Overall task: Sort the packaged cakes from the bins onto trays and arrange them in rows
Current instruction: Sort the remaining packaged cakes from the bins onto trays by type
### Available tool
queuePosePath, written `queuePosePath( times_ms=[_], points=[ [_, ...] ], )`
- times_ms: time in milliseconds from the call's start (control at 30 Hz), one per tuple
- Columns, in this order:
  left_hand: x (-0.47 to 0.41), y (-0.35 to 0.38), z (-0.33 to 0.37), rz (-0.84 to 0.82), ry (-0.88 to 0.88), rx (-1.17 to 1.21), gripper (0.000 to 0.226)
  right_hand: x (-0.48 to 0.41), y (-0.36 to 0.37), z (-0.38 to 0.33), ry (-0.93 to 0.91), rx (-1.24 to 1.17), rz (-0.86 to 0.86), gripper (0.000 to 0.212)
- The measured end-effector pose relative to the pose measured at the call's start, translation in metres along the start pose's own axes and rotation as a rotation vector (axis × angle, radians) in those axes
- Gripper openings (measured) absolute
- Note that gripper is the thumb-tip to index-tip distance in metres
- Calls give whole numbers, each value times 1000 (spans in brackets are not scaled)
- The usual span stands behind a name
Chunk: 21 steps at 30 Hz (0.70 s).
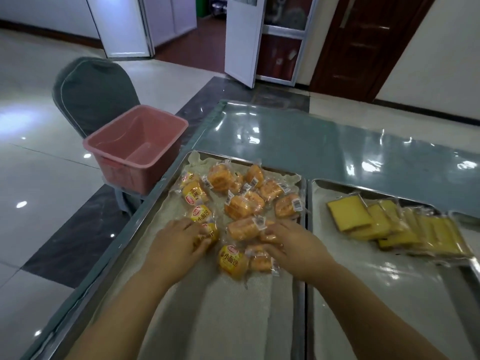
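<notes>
Left hand (179, 242) fingers curled round a yellow pack (211, 233), right hand (293, 244) pinching an orange pack (254, 248), both over the left tray (300, 294).

two bare forearms (135, 302), bare left hand (179, 239), bare right hand (292, 244)

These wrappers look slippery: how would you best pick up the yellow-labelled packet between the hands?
Probably from above, near side: pinch the yellow-labelled packet across its plump middle. It lies flat, label up, near edge free; an orange cake packet crowds its right.
</notes>
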<state>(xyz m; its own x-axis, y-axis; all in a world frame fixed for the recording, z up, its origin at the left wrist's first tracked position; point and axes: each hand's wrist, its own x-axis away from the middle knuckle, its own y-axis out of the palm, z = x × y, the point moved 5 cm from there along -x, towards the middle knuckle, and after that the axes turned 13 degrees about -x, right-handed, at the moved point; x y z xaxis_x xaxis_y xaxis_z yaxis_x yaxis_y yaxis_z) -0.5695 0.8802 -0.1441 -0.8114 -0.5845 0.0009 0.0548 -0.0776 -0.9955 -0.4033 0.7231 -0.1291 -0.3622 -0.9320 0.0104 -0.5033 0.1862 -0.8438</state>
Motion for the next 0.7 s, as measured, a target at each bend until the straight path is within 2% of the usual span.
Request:
queuePosePath(
  times_ms=[133, 300, 700],
  points=[
    [30, -6, 42, -50, 64, 15, 26, 54, -19, 20, 130, 25, -81, 33],
    [70, 8, 124, -119, 167, -14, 23, 144, -40, 61, 318, 38, -175, 44],
    [159, 37, 374, -231, 414, -51, 32, 394, -113, 168, 641, -27, -176, 56]
  ],
)
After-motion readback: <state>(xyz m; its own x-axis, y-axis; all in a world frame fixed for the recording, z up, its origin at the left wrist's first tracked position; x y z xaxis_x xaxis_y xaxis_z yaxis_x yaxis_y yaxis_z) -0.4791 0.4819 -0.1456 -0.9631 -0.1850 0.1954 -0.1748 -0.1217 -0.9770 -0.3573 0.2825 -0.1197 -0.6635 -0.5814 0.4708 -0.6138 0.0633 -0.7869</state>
